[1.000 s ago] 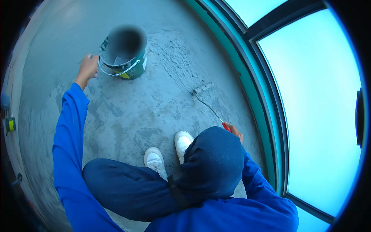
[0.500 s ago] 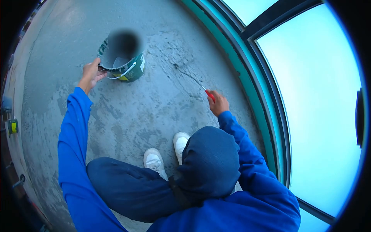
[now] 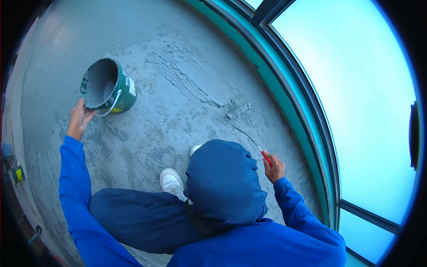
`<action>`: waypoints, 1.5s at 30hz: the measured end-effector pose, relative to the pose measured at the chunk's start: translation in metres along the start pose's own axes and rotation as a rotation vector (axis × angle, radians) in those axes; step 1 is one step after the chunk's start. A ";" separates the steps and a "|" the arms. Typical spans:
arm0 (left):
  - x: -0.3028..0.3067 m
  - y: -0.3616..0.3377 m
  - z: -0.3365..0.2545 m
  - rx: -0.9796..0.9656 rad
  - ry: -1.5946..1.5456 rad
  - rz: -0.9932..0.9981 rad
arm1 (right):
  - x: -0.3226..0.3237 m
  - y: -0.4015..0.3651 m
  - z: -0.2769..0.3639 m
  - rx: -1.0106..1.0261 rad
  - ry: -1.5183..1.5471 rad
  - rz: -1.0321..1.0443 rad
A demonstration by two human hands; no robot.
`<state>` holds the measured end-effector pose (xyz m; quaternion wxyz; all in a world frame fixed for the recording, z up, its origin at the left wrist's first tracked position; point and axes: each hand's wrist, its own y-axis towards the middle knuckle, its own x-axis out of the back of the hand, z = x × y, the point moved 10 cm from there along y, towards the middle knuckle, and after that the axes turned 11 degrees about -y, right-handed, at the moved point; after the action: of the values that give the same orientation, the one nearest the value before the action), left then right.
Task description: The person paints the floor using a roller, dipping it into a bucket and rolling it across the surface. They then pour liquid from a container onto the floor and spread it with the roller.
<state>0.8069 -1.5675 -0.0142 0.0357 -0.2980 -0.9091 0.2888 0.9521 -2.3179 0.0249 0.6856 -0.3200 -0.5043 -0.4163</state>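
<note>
On the left, a dark green bucket [image 3: 127, 95] with a white handle leans toward me, its grey-coated inside showing. My left hand [image 3: 79, 119] is closed on the near rim. My right hand [image 3: 275, 167] is wrapped around the red grip of what looks like a small paint roller [image 3: 267, 158]. Its long thin metal rod bends away to a head caked in grey cement that rests on the floor. Rough wet cement [image 3: 175, 66] lies in a ridged patch between the bucket and the roller head.
A teal-edged window frame [image 3: 307, 147] with bright panes curves along the right side. The grey floor [image 3: 142, 142] is blotchy and wet-looking. My white shoes [image 3: 171, 181] stand beneath my bent knees. A yellow-and-black item [image 3: 18, 174] sits at the far left edge.
My right hand has drawn the roller back toward me and to the right, along the window side. The bucket and my left hand appear lower and farther left, partly because the view has shifted.
</note>
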 end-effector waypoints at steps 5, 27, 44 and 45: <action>0.080 -0.051 0.020 0.019 -0.054 -0.091 | -0.028 0.022 0.027 0.050 0.008 -0.009; -0.042 -0.237 -0.135 -0.577 0.422 -0.226 | -0.089 0.382 0.229 0.031 0.414 0.108; -0.144 -0.212 -0.090 -0.562 0.477 0.153 | -0.169 0.413 0.172 -0.371 0.981 0.776; -0.139 -0.212 -0.089 -0.545 0.484 0.143 | -0.165 0.407 0.163 -0.367 0.897 0.775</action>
<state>0.8319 -1.7399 0.1906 0.1486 -0.4189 -0.8948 -0.0412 1.2223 -1.9549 -0.0940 0.8658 -0.3863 0.0656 -0.3111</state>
